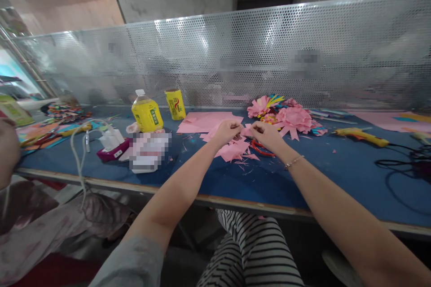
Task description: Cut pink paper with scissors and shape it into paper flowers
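Observation:
Over the blue table, my left hand [229, 132] and my right hand [266, 135] face each other, fingers closed in a pinch. A small piece of pink paper [247, 130] is held between them, one side in each hand. Cut pink paper scraps [233, 150] lie in a loose pile under my hands. Red-handled scissors [261, 149] lie just below my right hand, their blades hidden. Behind my left hand is a larger pink paper sheet [205, 121]. Pink paper flowers [293, 120] with some yellow and blue pieces are heaped beyond my right hand.
A yellow glue gun [363, 136] with a black cord lies at right. At left stand a yellow-labelled bottle [147, 113], a cut yellow container [175, 104] and a purple power strip [114, 150] with white plugs. A perforated metal screen [208, 54] closes the back. Another person sits at far left.

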Demonstrator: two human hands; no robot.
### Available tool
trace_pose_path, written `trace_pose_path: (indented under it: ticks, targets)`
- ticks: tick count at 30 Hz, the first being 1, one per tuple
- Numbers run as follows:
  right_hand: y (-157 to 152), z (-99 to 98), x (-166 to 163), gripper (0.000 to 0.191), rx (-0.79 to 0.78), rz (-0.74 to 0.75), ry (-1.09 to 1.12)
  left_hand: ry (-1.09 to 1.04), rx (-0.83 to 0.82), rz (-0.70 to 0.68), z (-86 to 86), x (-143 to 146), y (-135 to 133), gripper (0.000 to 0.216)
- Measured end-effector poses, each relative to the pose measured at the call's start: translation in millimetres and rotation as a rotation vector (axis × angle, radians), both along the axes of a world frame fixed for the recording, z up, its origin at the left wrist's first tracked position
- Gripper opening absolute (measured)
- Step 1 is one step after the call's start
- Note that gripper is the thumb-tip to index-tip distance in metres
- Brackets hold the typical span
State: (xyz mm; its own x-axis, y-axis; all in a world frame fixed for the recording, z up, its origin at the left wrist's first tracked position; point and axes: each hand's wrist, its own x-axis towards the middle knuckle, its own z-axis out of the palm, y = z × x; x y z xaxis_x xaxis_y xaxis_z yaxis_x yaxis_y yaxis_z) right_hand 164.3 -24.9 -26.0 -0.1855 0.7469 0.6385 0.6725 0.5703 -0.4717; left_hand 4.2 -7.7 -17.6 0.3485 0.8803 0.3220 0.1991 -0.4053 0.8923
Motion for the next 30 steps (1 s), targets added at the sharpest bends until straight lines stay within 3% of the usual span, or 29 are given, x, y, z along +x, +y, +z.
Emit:
trace_pose_path:
  ticks: [6, 12, 20, 25, 30]
  targets:
    - [-0.8, -1.2, -3.1, 0.014, -0.018, 0.066, -0.055, 0.103, 0.066, -0.058, -3.2, 1.0, -0.1, 0.011]
    - [-1.4, 0.3, -3.1, 0.015, -0.014, 0.076, -0.03, 0.145, 0.117, 0.0, -2.7, 0.2, 1.0, 0.011]
    - [-2.9, 6.0, 0.3, 0.011, -0.076, 0.045, 0.051, 0.081, 0.166, 0.057, -3.7, -6.7, 12.4, 0.008]
    - [-5.0, 7.2, -1.4, 0.011, -0.085, 0.025, 0.08, 0.072, 0.145, 0.032, -7.5, -7.1, 16.7, 0.009]
    - [-1.0, 8.0, 6.5, 0.012, -0.071, -0.051, 0.118, -0.019, 0.082, 0.097, -6.1, -12.1, 21.0, 0.012]
